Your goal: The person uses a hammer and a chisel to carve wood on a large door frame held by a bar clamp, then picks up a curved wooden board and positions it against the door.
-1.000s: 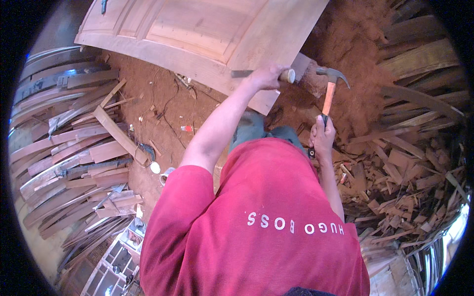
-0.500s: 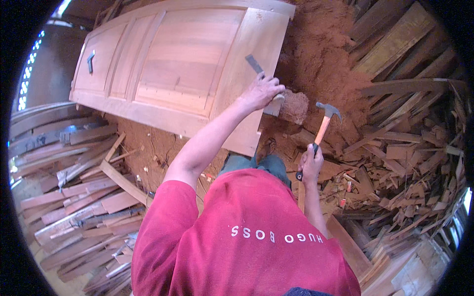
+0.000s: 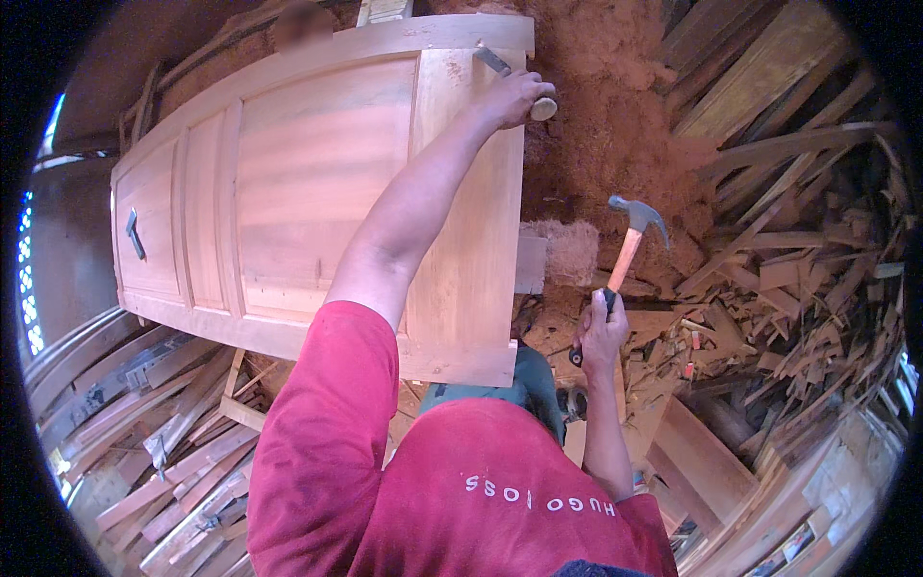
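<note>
So the person's left hand (image 3: 516, 99) is wrapped around a wide-bladed chisel (image 3: 493, 62) over the far right corner of the panelled wooden door (image 3: 327, 163); can't tell if the edge touches. The right hand (image 3: 602, 332) grips a claw hammer (image 3: 626, 255) by the handle, head up, off the door's right end. Some small dark tool (image 3: 136, 236) lies on the door's left panel, and wood offcuts (image 3: 798, 288) are heaped to its right.
</note>
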Available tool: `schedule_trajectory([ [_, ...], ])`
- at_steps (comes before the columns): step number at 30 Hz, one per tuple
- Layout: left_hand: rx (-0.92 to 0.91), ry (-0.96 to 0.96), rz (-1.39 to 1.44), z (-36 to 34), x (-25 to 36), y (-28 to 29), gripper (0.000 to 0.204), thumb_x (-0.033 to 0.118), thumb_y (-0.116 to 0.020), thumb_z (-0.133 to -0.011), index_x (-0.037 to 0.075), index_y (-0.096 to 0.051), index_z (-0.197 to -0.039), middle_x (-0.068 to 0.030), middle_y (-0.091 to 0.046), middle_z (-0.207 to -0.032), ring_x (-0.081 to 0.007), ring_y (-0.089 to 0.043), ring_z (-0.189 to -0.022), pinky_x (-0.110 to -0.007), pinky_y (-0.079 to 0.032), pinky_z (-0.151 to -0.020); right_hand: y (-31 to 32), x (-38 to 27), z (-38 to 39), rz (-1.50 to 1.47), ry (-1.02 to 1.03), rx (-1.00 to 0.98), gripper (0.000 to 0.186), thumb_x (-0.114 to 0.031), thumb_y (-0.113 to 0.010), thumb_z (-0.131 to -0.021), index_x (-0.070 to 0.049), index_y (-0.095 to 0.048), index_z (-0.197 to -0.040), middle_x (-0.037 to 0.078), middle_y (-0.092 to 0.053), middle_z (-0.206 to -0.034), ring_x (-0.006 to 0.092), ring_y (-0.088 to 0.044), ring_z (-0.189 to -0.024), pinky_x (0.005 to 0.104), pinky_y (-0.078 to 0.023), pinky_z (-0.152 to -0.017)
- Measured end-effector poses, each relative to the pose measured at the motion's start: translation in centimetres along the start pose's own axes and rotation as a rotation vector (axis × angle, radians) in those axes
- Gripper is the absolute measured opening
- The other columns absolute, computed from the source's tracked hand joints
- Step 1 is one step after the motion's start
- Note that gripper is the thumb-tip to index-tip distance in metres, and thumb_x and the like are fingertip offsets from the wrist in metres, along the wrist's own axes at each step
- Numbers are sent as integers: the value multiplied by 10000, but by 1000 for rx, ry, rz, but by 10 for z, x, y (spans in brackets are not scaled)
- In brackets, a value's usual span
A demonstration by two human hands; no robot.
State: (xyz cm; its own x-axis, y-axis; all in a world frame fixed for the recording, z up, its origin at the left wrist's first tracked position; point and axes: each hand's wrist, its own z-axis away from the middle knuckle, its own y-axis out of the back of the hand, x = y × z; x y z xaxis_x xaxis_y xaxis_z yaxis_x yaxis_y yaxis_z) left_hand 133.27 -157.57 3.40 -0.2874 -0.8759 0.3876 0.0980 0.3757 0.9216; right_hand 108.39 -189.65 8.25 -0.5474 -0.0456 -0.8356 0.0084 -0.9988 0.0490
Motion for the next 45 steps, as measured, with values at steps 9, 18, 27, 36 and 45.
schedule_trajectory([
  [9,-90,-79,-81,-18,-4,5,428,59,-625,-830,222,-587,-1223,-49,-610,-1134,-276,-561,-1164,-519,-445,-925,-50,-15,-43,-24,11,5,245,-314,-545,-1014,-132,-440,-887,-48,-393,-595,52,-372,-397,239,-334,-331],
  [18,-62,-48,-104,-35,-4,1,392,105,-598,-859,231,-571,-1229,-42,-609,-1128,-271,-575,-1136,-539,-443,-893,-78,-35,-53,-101,13,30,242,-330,-557,-1008,-141,-440,-913,-46,-390,-599,54,-390,-411,235,-337,-334],
  [27,13,-11,-210,-54,-2,-16,381,141,-631,-842,223,-559,-1207,-28,-608,-1145,-268,-580,-1141,-572,-443,-876,-148,-32,-100,-229,90,64,239,-311,-538,-1019,-135,-418,-911,-56,-384,-587,49,-384,-409,226,-331,-338],
  [36,-25,-20,-171,-46,-4,0,328,126,-573,-883,236,-567,-1192,-31,-625,-1141,-278,-594,-1121,-573,-447,-892,-155,-40,-95,-379,161,101,274,-336,-532,-1020,-131,-383,-913,-29,-398,-592,60,-386,-396,246,-342,-327],
  [45,32,-13,-140,-56,-6,5,304,115,-535,-891,221,-566,-1174,-28,-631,-1095,-280,-608,-1091,-541,-451,-873,-153,-36,-106,-262,161,41,259,-337,-541,-1016,-140,-402,-920,-50,-383,-589,57,-373,-407,239,-327,-344],
])
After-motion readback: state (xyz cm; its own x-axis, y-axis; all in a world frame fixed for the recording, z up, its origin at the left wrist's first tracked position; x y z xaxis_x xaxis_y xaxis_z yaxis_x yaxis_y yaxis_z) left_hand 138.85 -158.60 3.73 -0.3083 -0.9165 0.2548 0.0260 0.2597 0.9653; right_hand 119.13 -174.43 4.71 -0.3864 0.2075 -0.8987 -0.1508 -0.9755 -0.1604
